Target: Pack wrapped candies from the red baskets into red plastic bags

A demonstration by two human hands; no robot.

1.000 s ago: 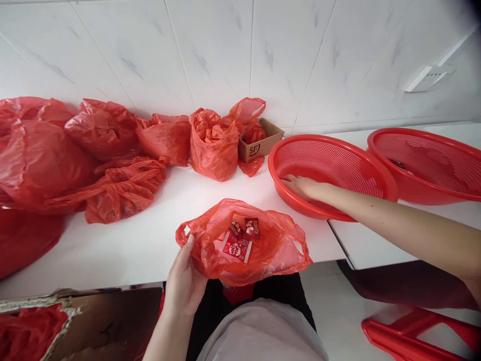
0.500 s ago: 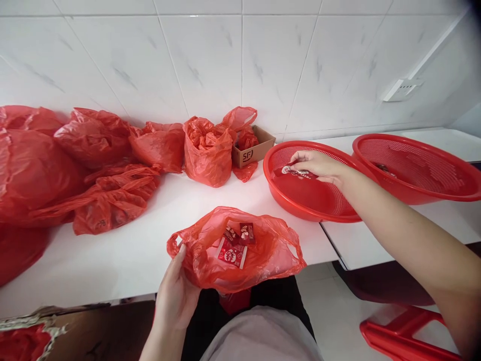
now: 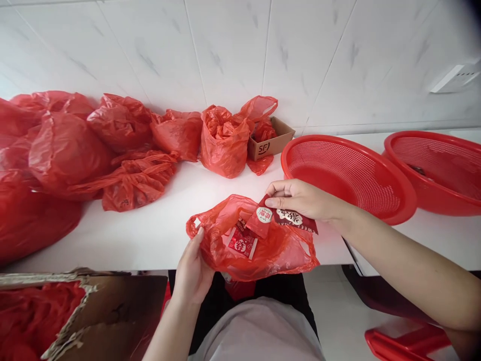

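My left hand (image 3: 195,265) is closed on the left handle side of a red plastic bag (image 3: 221,260), which lies with its mouth spread at the table's front edge. Inside the bag are a few small red printed packets (image 3: 242,244). Above the bag's opening, my right hand (image 3: 300,198) pinches printed snack packets: a lighter red one (image 3: 262,220) and a dark red one (image 3: 293,218), both hanging from the fingers. Right behind this hand stands a red perforated basket (image 3: 334,170), partly covered by my forearm.
A second red basket (image 3: 443,175) stands at the right with a dark packet inside. Several filled red bags (image 3: 225,145) line the wall at left, beside a small cardboard box (image 3: 274,140). A torn carton (image 3: 116,311) of red material sits lower left; a red stool (image 3: 406,343) lower right.
My right hand has come from inside the near basket, leftward and down, to above the bag, carrying the packets. My left hand still grips the bag. The camera view has shifted left.
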